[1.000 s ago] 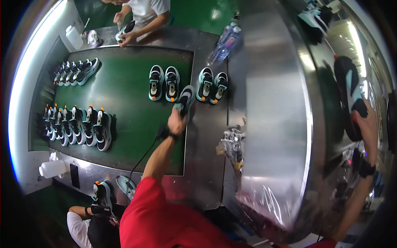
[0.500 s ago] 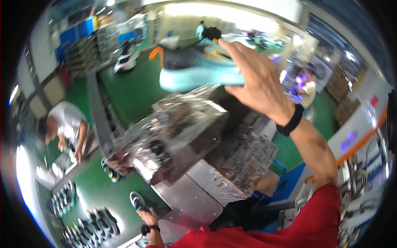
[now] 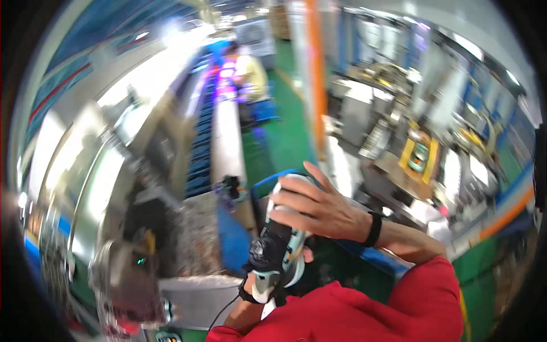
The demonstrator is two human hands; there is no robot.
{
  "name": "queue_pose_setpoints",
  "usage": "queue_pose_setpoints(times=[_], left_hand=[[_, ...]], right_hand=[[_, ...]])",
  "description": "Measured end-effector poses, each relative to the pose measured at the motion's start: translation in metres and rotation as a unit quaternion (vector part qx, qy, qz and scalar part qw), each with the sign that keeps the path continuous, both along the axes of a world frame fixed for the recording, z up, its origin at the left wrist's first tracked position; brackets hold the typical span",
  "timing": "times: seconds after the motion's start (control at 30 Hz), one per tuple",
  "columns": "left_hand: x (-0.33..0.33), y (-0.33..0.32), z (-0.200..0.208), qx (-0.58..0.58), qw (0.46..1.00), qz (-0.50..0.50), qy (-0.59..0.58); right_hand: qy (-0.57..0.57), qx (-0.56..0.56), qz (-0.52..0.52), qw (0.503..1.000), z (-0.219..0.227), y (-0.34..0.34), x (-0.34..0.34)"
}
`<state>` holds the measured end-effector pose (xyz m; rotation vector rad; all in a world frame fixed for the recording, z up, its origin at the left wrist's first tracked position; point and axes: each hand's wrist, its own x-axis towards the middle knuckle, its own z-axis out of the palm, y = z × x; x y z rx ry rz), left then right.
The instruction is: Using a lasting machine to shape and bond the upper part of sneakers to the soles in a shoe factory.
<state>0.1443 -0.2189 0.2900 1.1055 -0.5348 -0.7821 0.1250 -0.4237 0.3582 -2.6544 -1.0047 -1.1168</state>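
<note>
In front of my chest, sports shoes are held close together; they overlap, so I cannot tell where one ends. The upper shoe (image 3: 277,232) has a dark upper and pale sole, with black crumpled stuffing (image 3: 264,251) at its opening. My right hand (image 3: 319,210) lies over its far end, the fingers curled across it. A pale teal sole edge (image 3: 294,267) shows just beside it. My left hand (image 3: 249,283) is under the near end by a white shoe tip, closed against it and mostly hidden, with a black band at the wrist.
A metal machine (image 3: 128,285) with a small green light stands at left, beside a worn box-like surface (image 3: 196,233). Beyond runs a conveyor (image 3: 228,137), with a person in yellow (image 3: 250,80) seated at it. Right of an orange-edged partition (image 3: 317,85) is a cluttered workbench holding another shoe (image 3: 419,155).
My view has swung to the right. The shoe in my raised right hand has come down before my chest, and my left hand's shoe has come in from the left to meet it.
</note>
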Motion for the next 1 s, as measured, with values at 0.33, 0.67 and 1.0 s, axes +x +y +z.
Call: queue_pose_setpoints(times=[0.33,0.67,1.0], left_hand=[[-0.038,-0.294,-0.039,-0.063,0.997,-0.035,-0.021],[-0.041,-0.566,-0.08,0.204,0.928,-0.193,-0.245],[-0.011,-0.754,-0.216,0.346,0.857,-0.105,-0.368]], right_hand=[[0.152,0.736,-0.125,0.648,-0.087,-0.185,-0.154],[-0.167,0.761,-0.38,0.499,-0.152,-0.308,-0.282],[-0.227,0.638,-0.566,0.47,-0.131,-0.326,-0.314]])
